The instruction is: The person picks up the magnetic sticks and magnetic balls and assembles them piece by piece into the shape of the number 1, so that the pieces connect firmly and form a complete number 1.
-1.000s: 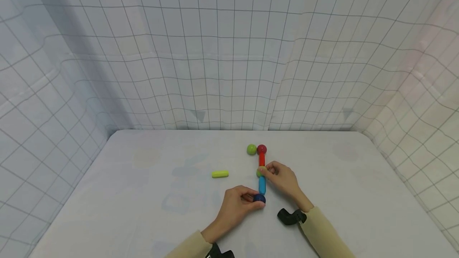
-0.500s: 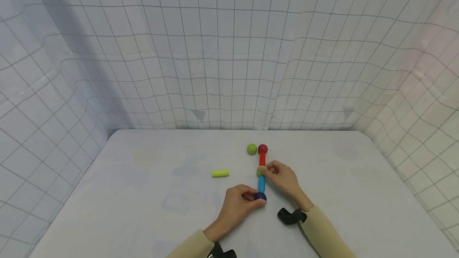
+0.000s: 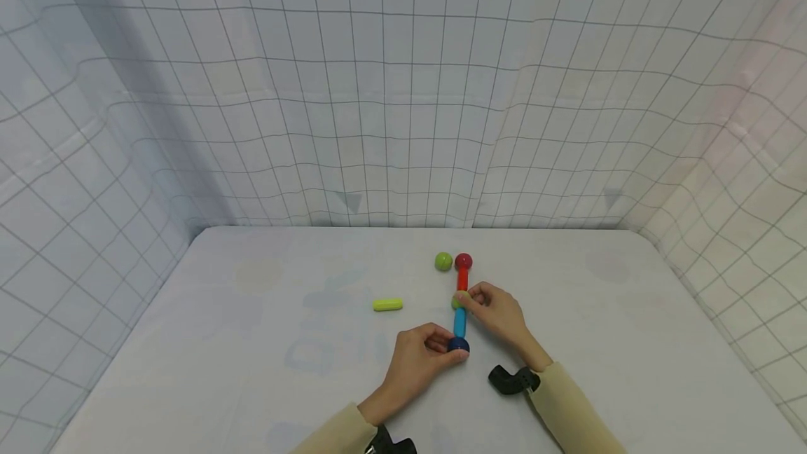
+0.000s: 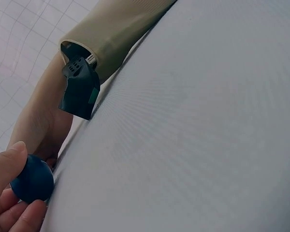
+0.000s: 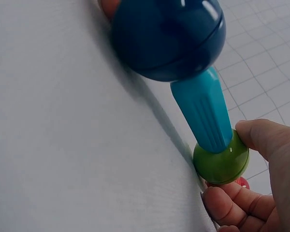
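A chain of balls and rods runs away from me on the white table. Its near end is a dark blue ball [image 3: 458,346], pinched between the thumb and fingers of my left hand [image 3: 412,359]. A light blue rod [image 5: 203,111] joins that ball to a green ball [image 5: 221,159], which my right hand [image 3: 498,312] pinches from the right. Beyond it a red rod [image 3: 463,279] leads to a red ball [image 3: 463,261] at the far end. In the left wrist view the dark blue ball [image 4: 33,180] sits between thumb and fingertips.
A loose green ball [image 3: 443,261] lies just left of the red ball. Further left rests a yellow-green rod [image 3: 387,305]. The white table [image 3: 252,342] ends at a curtain with a grid pattern [image 3: 403,125] at the back and sides.
The dark blue ball in my left hand has shifted slightly away from me and right, up against the light blue rod. The red end has swung a little right. My right hand has barely moved.
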A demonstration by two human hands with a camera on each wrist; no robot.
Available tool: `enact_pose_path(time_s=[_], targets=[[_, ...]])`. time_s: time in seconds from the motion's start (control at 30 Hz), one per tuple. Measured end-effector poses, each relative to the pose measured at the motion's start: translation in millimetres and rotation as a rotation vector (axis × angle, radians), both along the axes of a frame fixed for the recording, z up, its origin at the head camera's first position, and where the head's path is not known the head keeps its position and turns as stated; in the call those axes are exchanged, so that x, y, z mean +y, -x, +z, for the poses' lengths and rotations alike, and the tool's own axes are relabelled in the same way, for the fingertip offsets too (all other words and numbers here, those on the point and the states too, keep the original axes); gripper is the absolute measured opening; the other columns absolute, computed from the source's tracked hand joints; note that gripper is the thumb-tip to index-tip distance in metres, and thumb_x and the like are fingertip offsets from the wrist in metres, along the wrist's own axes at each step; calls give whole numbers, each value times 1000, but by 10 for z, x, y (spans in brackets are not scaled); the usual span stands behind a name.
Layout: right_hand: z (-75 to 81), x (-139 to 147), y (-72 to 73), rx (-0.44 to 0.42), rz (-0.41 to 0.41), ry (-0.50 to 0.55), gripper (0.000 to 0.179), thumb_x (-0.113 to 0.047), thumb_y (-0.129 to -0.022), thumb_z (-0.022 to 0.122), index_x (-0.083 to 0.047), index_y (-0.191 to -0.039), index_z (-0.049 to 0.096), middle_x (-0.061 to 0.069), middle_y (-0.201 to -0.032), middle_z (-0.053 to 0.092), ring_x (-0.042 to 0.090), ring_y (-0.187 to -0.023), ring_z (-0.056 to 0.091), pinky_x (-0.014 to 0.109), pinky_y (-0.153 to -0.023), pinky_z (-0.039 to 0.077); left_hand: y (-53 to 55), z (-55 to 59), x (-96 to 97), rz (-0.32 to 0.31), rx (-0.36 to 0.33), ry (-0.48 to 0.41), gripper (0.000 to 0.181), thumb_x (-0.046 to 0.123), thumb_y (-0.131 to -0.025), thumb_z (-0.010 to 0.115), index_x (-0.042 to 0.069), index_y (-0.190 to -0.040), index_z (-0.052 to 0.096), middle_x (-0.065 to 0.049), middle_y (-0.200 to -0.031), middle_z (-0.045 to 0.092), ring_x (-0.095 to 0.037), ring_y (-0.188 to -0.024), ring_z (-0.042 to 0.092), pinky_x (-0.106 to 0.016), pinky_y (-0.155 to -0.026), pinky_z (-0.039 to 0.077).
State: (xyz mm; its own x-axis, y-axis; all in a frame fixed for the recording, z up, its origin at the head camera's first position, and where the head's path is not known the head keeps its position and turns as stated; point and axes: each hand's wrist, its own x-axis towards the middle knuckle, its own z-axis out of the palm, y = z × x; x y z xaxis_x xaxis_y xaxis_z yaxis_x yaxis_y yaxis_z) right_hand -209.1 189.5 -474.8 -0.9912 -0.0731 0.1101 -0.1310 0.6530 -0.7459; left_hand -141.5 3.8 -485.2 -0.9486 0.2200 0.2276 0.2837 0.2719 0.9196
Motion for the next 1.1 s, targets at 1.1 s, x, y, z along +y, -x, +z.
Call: enact_pose_path(time_s=[1.1], targets=[[-19, -4, -5, 0, -14, -5, 35, -48, -87, 64, -13, -88, 66, -6, -65, 51, 13, -61, 45, 29, -57, 32, 5, -5, 1, -20, -11, 52, 32, 37, -77, 78, 10, -90, 67, 9, -75, 64, -3, -62, 56, -21, -57, 47]])
